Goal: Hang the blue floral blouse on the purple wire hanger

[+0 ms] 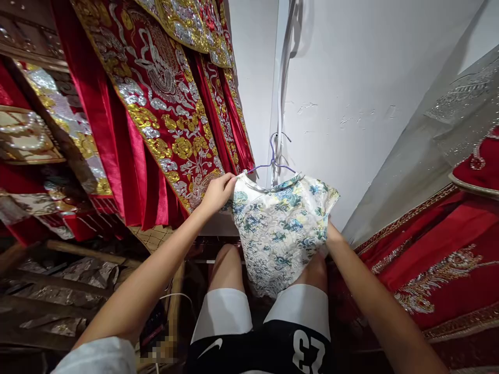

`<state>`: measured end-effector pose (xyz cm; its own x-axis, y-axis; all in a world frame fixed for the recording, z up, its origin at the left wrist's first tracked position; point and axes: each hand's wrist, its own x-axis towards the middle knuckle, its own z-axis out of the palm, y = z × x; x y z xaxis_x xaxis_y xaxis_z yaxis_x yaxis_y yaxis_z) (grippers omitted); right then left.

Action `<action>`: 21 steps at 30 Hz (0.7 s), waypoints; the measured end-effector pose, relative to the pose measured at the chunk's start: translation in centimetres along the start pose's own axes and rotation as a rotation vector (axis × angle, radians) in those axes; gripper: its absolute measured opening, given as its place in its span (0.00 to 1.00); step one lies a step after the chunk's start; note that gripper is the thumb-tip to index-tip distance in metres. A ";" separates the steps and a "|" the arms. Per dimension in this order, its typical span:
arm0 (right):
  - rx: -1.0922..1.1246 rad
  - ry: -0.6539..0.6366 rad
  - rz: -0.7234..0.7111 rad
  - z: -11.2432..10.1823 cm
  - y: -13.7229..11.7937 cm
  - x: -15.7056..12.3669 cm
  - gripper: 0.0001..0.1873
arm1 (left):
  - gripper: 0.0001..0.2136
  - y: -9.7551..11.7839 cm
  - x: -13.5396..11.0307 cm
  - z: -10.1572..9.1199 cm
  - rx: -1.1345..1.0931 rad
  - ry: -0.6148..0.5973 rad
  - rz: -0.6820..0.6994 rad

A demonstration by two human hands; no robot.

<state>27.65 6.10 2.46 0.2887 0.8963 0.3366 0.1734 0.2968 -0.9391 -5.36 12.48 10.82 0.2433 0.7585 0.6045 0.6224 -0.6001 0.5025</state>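
Centrally, a small floral garment (280, 234) hangs on a purple wire hanger (273, 162) in front of the white wall (351, 104). Its long axis runs from 12 o'clock at the collar to 6 o'clock at the hem, which ends just over the person's knees.

Left hand (218, 193): at 9 o'clock of the garment, fingers closed in a pinch on the shoulder seam, where the hanger's arm ends.

Right hand (329, 235): at 3 o'clock, tucked behind the garment's side edge below the sleeve. Only the wrist shows, so it cannot be told whether the fingers grip the cloth.

Relation: the left hand sits higher and nearer the hanger's hook than the right, and the garment spans the gap between the two.

Surroundings: red embroidered robes (163, 114) hang at 10 o'clock, just beside the left hand. A red embroidered cloth (429, 259) lies at 4 o'clock, and black-and-white shorts (273, 337) show at 6 o'clock.
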 end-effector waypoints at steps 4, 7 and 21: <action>0.352 -0.050 0.031 -3.1 -2.1 2.4 0.37 | 0.16 -0.6 -1.0 -0.7 -0.006 0.039 -0.002; 0.447 -0.074 -0.008 -3.9 -5.2 3.6 0.28 | 0.18 0.4 -0.3 -0.3 -0.030 0.092 -0.015; -0.207 -0.652 -0.416 4.8 -10.3 -6.3 0.19 | 0.30 1.7 -1.3 4.5 -0.523 0.372 -0.269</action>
<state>19.51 -1.04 9.66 -0.4358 0.7567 0.4873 0.3357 0.6390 -0.6921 -1.29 11.59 8.08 -0.1983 0.8167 0.5420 0.1627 -0.5179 0.8399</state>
